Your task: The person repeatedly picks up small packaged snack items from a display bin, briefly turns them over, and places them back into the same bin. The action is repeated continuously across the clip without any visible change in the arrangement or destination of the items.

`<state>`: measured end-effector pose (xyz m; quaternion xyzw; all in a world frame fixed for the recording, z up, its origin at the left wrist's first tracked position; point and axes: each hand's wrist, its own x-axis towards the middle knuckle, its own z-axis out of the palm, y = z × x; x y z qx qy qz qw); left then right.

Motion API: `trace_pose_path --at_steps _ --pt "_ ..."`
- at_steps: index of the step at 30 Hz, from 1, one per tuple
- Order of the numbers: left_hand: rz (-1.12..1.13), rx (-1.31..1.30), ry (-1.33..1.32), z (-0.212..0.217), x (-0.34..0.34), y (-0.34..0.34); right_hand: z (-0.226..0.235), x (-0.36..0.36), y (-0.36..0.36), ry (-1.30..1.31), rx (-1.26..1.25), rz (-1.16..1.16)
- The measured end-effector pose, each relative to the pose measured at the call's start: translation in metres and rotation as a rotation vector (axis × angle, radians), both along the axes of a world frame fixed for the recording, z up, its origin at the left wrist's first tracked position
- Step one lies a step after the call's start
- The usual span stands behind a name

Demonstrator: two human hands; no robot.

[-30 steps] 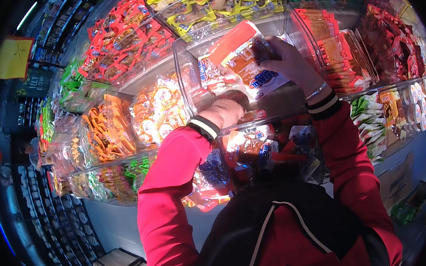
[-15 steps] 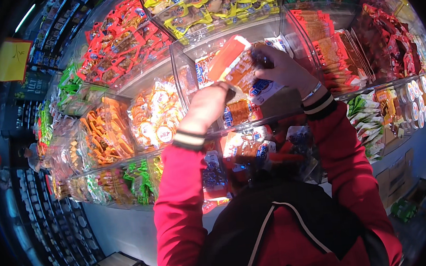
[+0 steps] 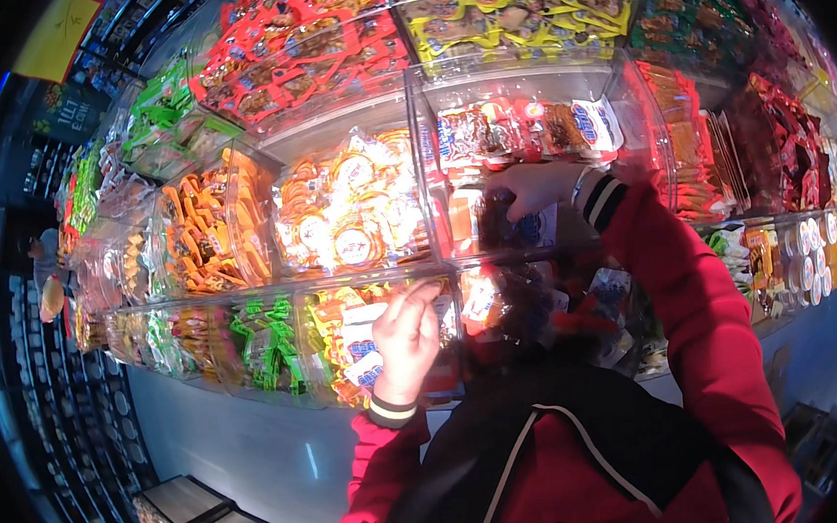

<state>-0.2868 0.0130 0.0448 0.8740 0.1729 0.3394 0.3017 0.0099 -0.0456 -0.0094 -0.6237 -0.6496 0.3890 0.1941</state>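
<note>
My right hand (image 3: 538,188) is down inside a clear bin in the middle of the display. Its thumb and fingers close on a snack pack (image 3: 538,228) with a white and blue end; shadow hides much of the grip. Behind it in the same bin lies a row of red-brown snack packs (image 3: 516,128). My left hand (image 3: 409,339) hovers above the lower front bins with its fingers curled together, and I see nothing in them. Yellow-orange packets (image 3: 331,339) lie beneath and beside it.
Clear dividers separate the bins. Round orange packets (image 3: 350,203) fill the bin to the left, with orange packets (image 3: 204,224) beyond. Red packs (image 3: 308,44) and yellow packs (image 3: 517,8) lie at the back. A bin front edge (image 3: 361,278) runs between my hands.
Both hands held a red-topped pack above the bin earlier. The left hand has let go and drawn back toward me; the right has lowered into the bin. The view has shifted.
</note>
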Motion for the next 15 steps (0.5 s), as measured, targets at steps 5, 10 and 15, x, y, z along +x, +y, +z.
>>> trace_pose_path --at_steps 5,10,15 --pt "0.028 -0.151 0.007 -0.015 -0.015 -0.008 0.001 -0.015 0.021 -0.093 -0.283 0.092" --pt "-0.029 -0.240 0.028 -0.025 -0.021 -0.015 -0.021 -0.015 0.017 -0.138 -0.169 0.038" --pt "-0.043 -0.210 0.026 -0.028 -0.027 -0.020 -0.013 -0.017 0.010 -0.171 -0.013 0.040"
